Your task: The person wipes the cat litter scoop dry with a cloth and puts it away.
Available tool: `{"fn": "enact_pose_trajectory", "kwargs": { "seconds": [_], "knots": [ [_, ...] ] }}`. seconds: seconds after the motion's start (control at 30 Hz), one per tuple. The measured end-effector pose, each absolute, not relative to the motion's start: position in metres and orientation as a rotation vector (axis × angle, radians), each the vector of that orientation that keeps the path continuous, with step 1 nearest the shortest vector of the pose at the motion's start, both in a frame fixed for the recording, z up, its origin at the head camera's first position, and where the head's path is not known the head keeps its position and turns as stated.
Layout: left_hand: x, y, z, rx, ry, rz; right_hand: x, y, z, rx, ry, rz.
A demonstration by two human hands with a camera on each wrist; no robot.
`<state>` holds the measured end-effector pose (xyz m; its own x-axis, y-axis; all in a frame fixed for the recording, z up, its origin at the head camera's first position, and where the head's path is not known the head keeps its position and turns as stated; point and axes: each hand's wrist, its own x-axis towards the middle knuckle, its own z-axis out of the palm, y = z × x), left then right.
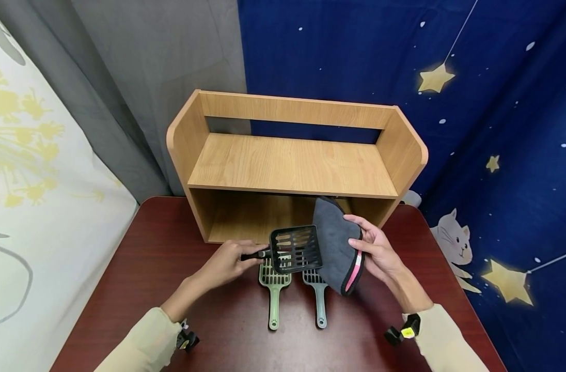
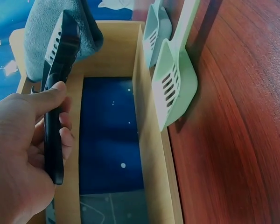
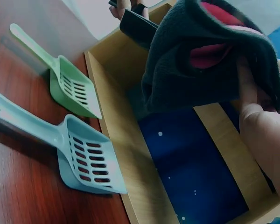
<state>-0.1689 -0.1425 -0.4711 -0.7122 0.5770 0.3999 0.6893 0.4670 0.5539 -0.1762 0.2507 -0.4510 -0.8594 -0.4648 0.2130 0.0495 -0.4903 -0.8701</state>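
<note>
My left hand (image 1: pixel 229 262) grips the handle of a black slotted litter scoop (image 1: pixel 296 249), held above the table in front of the shelf. In the left wrist view, the thumb lies along the black handle (image 2: pixel 53 144). A dark grey fleece cloth piece (image 1: pixel 336 243) with black edging and pink inside hangs from my right hand (image 1: pixel 378 250), pinched between thumb and fingers. The scoop's head overlaps the cloth's left edge; whether they touch I cannot tell. Below them lie a green litter scoop (image 1: pixel 274 294) and a blue-grey litter scoop (image 1: pixel 319 299), handles toward me.
A two-tier wooden shelf (image 1: pixel 292 160) stands at the back of the dark red table (image 1: pixel 227 330). The heads of the two lying scoops are at its front edge. Behind hang a grey curtain (image 1: pixel 167 67) and a blue starry one (image 1: pixel 339 51).
</note>
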Motion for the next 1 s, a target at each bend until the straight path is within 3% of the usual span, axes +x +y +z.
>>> {"fn": "enact_pose_trajectory", "kwargs": {
  "seconds": [0.53,0.73,1.0],
  "knots": [
    [-0.174,-0.149,-0.466,-0.984,-2.657,-1.006,-0.157,0.256,-0.449,-0.661,1.951,-2.253],
    [-0.174,-0.145,-0.463,-0.917,-2.69,-1.035,-0.141,0.238,-0.456,-0.761,2.352,-2.077],
    [-0.165,-0.128,-0.459,-0.909,-2.666,-1.075,-0.131,0.2,-0.474,-0.869,2.348,-2.183]
  ]
}}
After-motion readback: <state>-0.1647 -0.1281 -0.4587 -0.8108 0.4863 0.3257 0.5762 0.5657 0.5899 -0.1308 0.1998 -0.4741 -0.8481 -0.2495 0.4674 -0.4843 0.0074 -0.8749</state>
